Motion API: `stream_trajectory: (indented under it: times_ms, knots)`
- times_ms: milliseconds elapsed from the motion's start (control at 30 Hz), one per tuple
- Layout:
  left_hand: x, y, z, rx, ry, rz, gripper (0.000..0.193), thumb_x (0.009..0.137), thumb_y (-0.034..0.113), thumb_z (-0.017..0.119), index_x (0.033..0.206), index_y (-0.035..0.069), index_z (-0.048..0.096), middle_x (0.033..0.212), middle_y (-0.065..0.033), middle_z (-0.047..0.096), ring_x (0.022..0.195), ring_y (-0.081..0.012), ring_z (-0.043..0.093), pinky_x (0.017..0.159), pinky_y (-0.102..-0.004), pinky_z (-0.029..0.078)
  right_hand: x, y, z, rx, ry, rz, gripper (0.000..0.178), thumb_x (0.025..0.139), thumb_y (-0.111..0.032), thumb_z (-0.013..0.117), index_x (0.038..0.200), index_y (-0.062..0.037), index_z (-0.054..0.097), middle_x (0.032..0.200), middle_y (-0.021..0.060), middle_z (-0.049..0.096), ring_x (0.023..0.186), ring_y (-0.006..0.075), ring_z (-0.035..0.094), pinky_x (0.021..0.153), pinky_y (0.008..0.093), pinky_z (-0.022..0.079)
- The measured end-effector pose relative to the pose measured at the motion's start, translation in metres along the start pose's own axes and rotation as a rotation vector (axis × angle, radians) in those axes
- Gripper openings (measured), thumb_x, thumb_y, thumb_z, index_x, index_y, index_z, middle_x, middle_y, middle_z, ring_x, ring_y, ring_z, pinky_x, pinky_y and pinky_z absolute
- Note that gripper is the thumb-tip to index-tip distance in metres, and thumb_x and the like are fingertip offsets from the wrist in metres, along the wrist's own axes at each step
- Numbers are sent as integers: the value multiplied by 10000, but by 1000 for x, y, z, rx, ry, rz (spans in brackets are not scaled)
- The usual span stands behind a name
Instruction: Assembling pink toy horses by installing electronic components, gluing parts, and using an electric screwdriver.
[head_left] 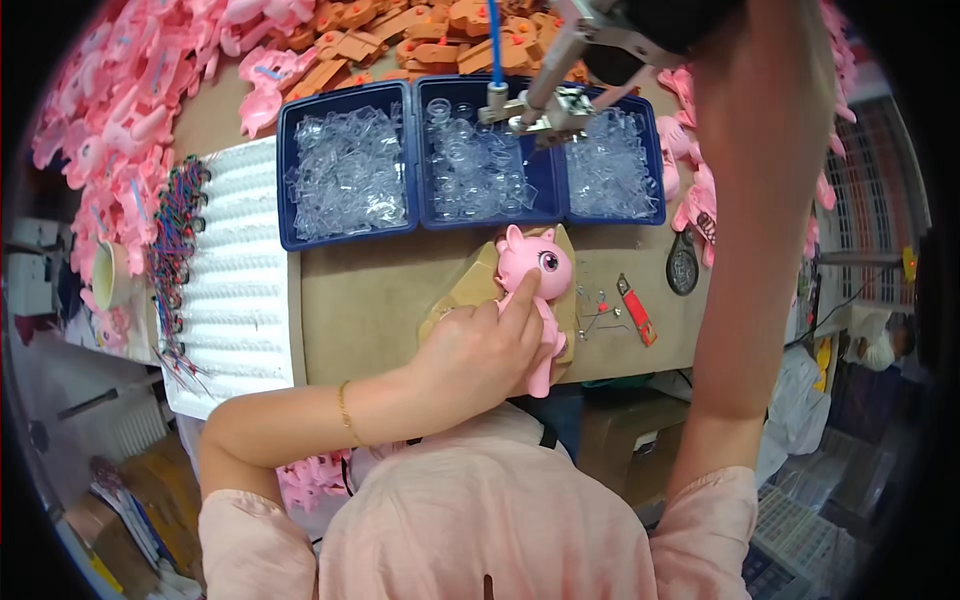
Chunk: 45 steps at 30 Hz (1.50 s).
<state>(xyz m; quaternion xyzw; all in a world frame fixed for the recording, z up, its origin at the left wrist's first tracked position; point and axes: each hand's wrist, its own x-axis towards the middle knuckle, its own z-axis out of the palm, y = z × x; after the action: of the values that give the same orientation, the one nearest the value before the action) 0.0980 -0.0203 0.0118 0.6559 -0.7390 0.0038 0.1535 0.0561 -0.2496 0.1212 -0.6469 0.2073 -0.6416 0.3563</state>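
Note:
A pink toy animal figure (540,262), with pointed ears and a large dark eye, lies in a yellowish cradle (450,305) on the table. My left hand (490,345) rests over its body. Its index finger reaches up to the cheek just under the eye, while the other fingers curl against the toy's side; the thumb is hidden. My right forearm (755,230) rises along the right side to the upper edge, and the hand itself lies outside the picture. Above the boxes hangs a metal machine head (550,110) with a blue air hose (495,45).
Blue boxes (345,240) of clear plastic parts stand behind the cradle. At left lies a white tray (240,290) beside wired small parts (180,240). Pink shells (120,130) and orange pieces (440,45) are heaped beyond. A red cutter (636,312) and black oval tag (682,265) lie at right.

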Motion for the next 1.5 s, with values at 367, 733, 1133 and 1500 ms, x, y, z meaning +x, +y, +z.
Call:
stream_trajectory:
  times_ms: [367,733,1133,1500]
  knots:
    - [14,1,-2,-61,-1,-99,499,830,335,528,1117,-73,547,1169,-222,536,505,-164,538,426,-278,451,-11,-35,-37,30,-39,105,181,866,-167,538,905,10,523,679,41,529,568,124,474,528,229,387]
    - [17,1,-2,-20,33,-62,519,813,336,539,1126,-79,546,1155,-215,551,491,-149,522,415,-274,435,-41,-54,-18,60,-100,260,279,845,-207,561,984,24,493,642,57,527,533,135,486,513,242,399]
    - [12,-1,3,-65,71,-100,496,794,316,548,1107,-68,555,1179,-201,543,523,-160,562,443,-276,454,-28,-75,22,115,-249,320,404,821,-251,585,1070,40,459,602,73,524,496,148,500,496,256,413]
    - [9,-6,2,3,1,-51,564,704,252,586,1187,-30,514,1230,-149,515,614,-150,591,520,-251,478,-13,-106,-55,494,-506,189,356,838,-342,432,872,9,482,789,83,458,693,180,435,654,301,371]
